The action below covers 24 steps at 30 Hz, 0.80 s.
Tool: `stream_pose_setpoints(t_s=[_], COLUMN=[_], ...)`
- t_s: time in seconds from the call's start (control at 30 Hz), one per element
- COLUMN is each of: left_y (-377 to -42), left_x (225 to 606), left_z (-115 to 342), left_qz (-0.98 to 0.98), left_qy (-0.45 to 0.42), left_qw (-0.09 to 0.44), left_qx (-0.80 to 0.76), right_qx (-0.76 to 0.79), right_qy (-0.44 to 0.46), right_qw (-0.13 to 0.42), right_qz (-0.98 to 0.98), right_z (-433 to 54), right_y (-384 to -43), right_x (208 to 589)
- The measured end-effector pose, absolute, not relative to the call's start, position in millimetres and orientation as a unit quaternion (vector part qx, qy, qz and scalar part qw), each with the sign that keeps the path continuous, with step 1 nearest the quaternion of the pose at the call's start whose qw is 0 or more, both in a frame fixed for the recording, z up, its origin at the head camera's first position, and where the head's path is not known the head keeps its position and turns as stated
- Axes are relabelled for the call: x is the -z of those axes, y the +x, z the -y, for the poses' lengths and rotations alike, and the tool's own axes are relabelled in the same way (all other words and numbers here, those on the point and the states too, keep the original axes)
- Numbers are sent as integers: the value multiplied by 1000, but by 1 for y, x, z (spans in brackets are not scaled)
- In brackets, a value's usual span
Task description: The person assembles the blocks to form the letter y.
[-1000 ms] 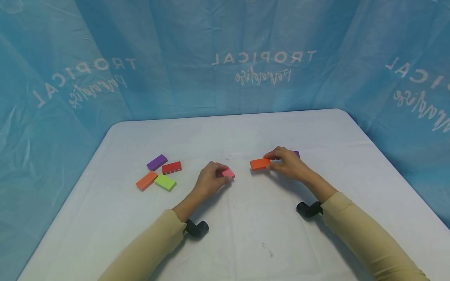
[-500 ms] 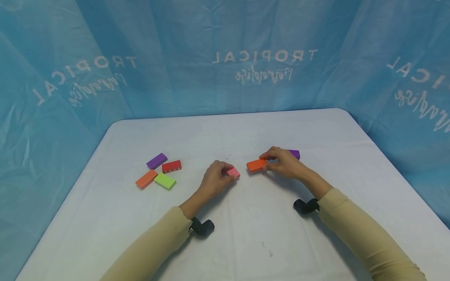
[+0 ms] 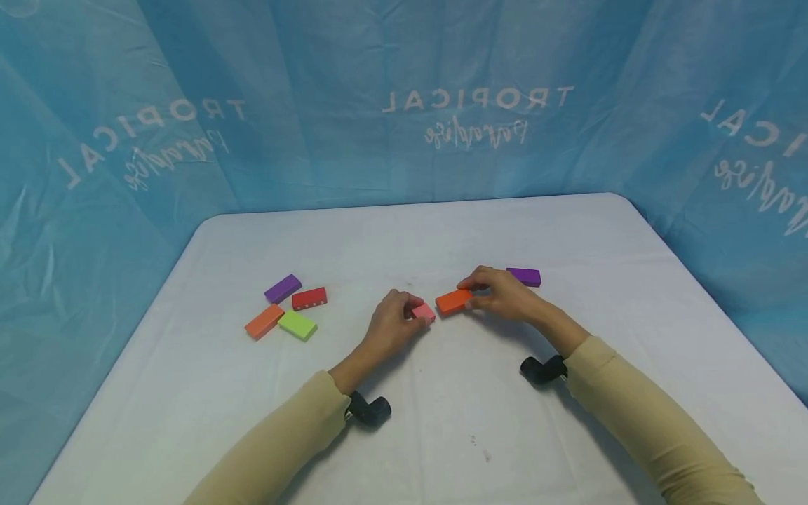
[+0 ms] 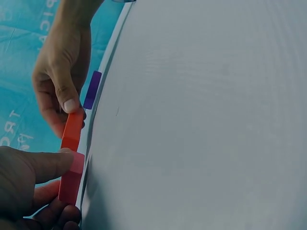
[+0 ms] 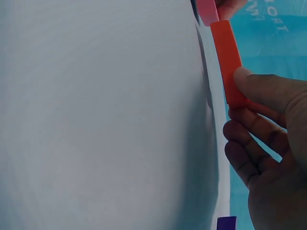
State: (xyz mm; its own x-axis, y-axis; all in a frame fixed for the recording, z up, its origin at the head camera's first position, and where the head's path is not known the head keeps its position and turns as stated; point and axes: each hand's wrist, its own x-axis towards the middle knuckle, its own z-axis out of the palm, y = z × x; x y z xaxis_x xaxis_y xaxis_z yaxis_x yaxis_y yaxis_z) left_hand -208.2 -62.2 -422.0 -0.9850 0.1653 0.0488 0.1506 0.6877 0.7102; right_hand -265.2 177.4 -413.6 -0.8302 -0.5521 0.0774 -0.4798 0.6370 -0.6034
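Observation:
Near the middle of the table, my left hand [image 3: 389, 324] pinches a pink block [image 3: 424, 313] between thumb and fingers. Just right of it, my right hand [image 3: 503, 293] holds an orange block [image 3: 453, 302] by its right end. The free ends of the two blocks face each other, with a narrow gap between them in the head view. In the left wrist view the pink block [image 4: 72, 179] overlaps the lower end of the orange block [image 4: 72, 130]. Behind my right hand lies a purple block [image 3: 524, 277].
Left on the white table [image 3: 189, 421] is a loose group: a purple block [image 3: 283, 288], a red block with white dots [image 3: 309, 299], an orange block [image 3: 264, 322] and a lime green block [image 3: 297, 325]. A blue printed curtain [image 3: 315, 105] surrounds the table's back and sides.
The pink block in my left hand has moved right, and the orange block in my right hand has moved left, narrowing the gap. More of the purple block behind my right hand shows.

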Motion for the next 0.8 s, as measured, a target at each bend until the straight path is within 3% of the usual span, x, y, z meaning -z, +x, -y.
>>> stream_pose_setpoints(t_s=[0.8], left_y=[-206], left_x=[425], left_z=[60], left_qz=[-938], left_qy=[97], left_qw=[-25], left_qx=[-331], right_qx=[318], right_qy=[-316], right_qw=[69], right_qz=[-891], right_z=[-171], right_y=[-269], right_x=[418])
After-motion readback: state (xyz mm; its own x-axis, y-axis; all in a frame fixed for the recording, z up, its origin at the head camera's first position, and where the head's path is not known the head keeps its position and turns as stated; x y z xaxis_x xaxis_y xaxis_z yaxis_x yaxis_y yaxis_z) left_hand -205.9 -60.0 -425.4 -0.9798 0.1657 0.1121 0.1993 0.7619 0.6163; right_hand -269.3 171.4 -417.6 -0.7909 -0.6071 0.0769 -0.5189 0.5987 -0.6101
